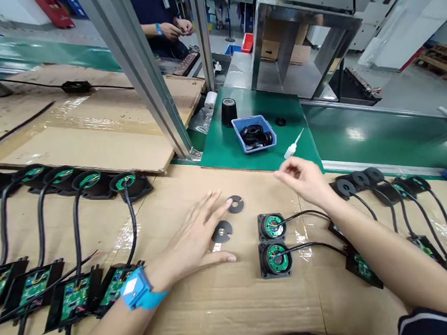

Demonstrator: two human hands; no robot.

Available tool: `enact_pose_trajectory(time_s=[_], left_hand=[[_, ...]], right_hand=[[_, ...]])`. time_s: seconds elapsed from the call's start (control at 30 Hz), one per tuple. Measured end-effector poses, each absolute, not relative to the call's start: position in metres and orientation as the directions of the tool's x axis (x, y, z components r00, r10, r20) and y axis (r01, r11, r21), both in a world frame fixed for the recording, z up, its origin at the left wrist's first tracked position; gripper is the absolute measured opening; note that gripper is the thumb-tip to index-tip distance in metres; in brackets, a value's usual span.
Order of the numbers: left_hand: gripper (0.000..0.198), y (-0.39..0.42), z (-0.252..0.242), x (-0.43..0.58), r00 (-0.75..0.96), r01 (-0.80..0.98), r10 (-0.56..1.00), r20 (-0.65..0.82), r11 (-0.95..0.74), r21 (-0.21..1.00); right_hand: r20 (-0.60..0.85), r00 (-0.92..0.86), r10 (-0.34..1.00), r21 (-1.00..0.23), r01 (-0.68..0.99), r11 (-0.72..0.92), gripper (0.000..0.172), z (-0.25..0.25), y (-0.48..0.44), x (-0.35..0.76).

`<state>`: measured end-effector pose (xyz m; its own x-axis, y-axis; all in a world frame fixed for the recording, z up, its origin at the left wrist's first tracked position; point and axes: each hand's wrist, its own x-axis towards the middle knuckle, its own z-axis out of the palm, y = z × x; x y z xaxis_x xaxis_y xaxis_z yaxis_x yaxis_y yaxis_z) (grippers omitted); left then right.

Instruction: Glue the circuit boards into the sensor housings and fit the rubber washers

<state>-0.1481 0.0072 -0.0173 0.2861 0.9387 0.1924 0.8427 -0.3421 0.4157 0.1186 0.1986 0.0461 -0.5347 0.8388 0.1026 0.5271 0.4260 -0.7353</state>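
My left hand lies spread on the cardboard-covered bench, fingers apart. Its index fingertip touches or hovers at the edge of a black notched disc. Beside that hand lies a second black disc with small light marks at its centre. My right hand is raised with fingers curled together; whatever they may hold is hidden. Just beyond it a white dropper bottle with a thin tip rests on the green mat. Between my arms sit two square black housings with round green circuit boards and black cables.
A blue bin of black rings, a black cup and a black ring stand on the green mat. Cabled housings line the left; more assemblies lie right. A metal post rises ahead; a co-worker's hands show beyond.
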Motion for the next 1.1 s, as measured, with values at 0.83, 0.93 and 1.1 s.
enact_pose_trajectory(time_s=[0.83,0.93,1.1], left_hand=[[0.050,-0.011,-0.017,-0.030,0.221,0.761,0.926,0.308,-0.361,0.539],[0.052,-0.014,-0.019,-0.028,0.184,0.741,0.937,0.297,-0.331,0.584],[0.054,-0.014,-0.003,-0.018,0.185,0.636,0.886,0.424,-0.437,0.636]], right_hand=[[0.000,-0.002,1.000,-0.999,0.038,0.000,0.050,0.026,0.082,0.182],[-0.028,0.007,1.000,-0.999,-0.044,-0.028,0.050,0.010,0.069,0.183],[-0.001,-0.028,1.000,-0.985,-0.171,-0.005,0.052,0.011,0.086,0.184]])
